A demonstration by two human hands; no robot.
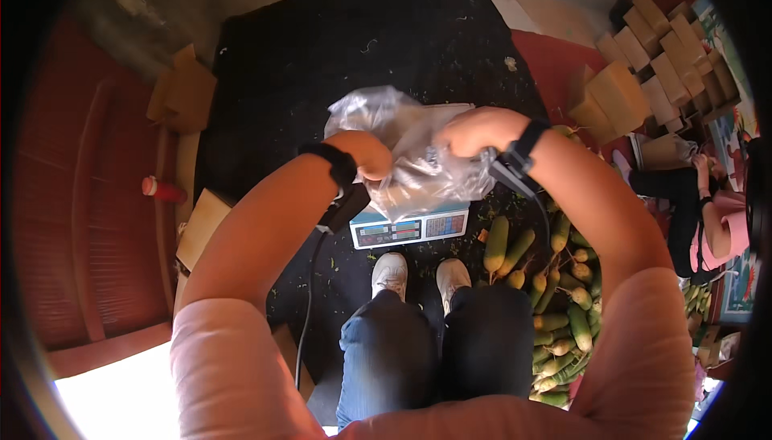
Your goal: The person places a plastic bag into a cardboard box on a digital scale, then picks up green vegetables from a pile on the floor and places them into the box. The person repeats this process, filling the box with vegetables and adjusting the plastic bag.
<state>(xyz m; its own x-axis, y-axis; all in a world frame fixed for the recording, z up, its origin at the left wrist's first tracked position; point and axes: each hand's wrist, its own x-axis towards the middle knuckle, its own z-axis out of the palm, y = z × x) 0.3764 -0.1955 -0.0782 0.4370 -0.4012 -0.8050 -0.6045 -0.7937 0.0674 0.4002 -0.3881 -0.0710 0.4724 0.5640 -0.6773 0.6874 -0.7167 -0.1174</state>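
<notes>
A clear plastic bag [414,150] is spread over the blue-and-white digital scale [410,228] in front of my feet. Something pale brown shows through the film, perhaps a cardboard box, but its shape is mostly covered. My left hand [368,154] has its fingers curled into the left side of the bag. On the other side my right hand [473,131] grips the bag's edge with bent fingers, slightly blurred. Both wrists carry black straps with small dark devices.
Green-and-white radishes [555,303] lie heaped right of my legs. Cardboard boxes [663,54] are stacked at the far right, near a seated person [716,223] in pink. A black sheet [338,46] covers the floor. A red bottle [163,191] and an open carton [185,90] stand left.
</notes>
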